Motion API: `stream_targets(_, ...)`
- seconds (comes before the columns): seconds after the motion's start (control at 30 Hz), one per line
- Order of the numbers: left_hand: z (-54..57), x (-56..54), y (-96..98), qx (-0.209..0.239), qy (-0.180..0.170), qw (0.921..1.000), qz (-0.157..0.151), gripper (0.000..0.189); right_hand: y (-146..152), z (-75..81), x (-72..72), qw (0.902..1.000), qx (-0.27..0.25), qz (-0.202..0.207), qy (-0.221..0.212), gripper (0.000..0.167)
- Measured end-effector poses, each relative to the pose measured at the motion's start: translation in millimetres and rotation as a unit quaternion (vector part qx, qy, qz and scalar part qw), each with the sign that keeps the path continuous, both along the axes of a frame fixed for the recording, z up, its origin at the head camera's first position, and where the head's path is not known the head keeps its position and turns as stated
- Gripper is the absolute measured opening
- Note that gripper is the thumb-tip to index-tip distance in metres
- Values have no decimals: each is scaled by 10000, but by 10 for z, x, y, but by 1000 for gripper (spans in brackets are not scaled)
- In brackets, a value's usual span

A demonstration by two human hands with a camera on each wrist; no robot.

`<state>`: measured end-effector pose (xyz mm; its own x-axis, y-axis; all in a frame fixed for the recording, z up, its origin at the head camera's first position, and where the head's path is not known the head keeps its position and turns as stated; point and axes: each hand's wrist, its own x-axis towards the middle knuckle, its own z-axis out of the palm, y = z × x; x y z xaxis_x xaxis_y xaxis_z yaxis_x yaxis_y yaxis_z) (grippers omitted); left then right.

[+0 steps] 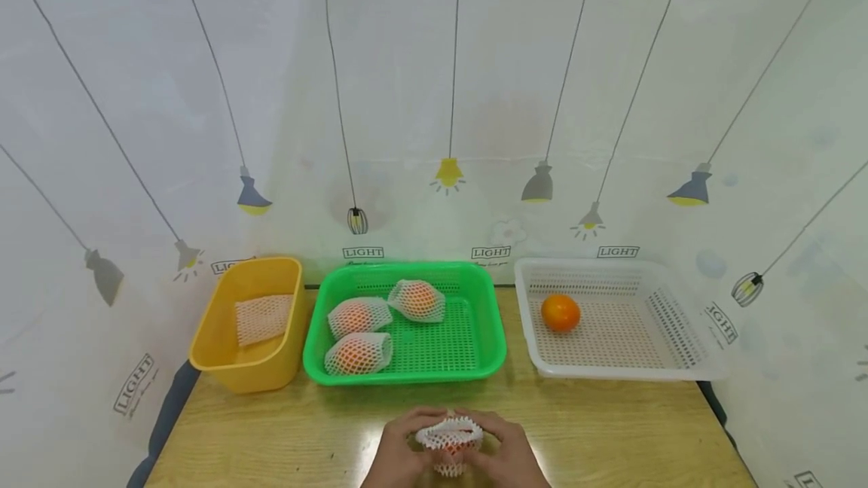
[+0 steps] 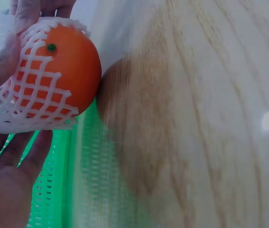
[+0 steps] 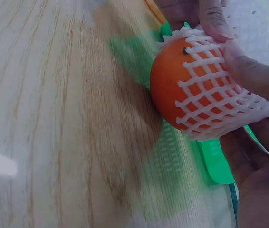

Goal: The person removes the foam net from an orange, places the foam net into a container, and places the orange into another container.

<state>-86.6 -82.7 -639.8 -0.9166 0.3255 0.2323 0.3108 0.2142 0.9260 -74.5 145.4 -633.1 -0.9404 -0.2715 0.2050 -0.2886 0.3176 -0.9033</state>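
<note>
Low in the head view, my left hand (image 1: 404,449) and right hand (image 1: 505,449) hold one orange (image 2: 84,71) from either side. A white foam net sleeve (image 3: 208,97) covers part of it; the lower side, with a small green stem spot, is bare. Fingers and thumbs of both hands curl round the sleeve and pinch its edge. In the wrist views the bare side sits at or just above the wooden table (image 1: 610,435); whether it touches is hard to tell.
Behind the hands stands a green basket (image 1: 441,376) with three netted oranges (image 1: 358,353) in its left part. To its left, a yellow bin (image 1: 254,379) holds foam sleeves (image 1: 264,318). A white basket (image 1: 610,372) on the right contains one bare orange (image 1: 560,312).
</note>
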Motion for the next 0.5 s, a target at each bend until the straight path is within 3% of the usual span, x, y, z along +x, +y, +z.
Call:
stream_targets(0.13,67,10,17,307,-150,9994,71,33,-25,47,14,9996,-104,-236,-95,46)
stream_targets(0.23,94,14,31,513,72,9985,150,34,-52,79,19,9989,-171,-381,216,34)
stream_targets(0.4,102,6,56,768,605,9949,238,33,-94,89,11,9942,-449,-406,884,26)
stream_targets(0.5,112,3,68,866,541,9942,324,32,-117,99,16,9925,-621,-449,948,23)
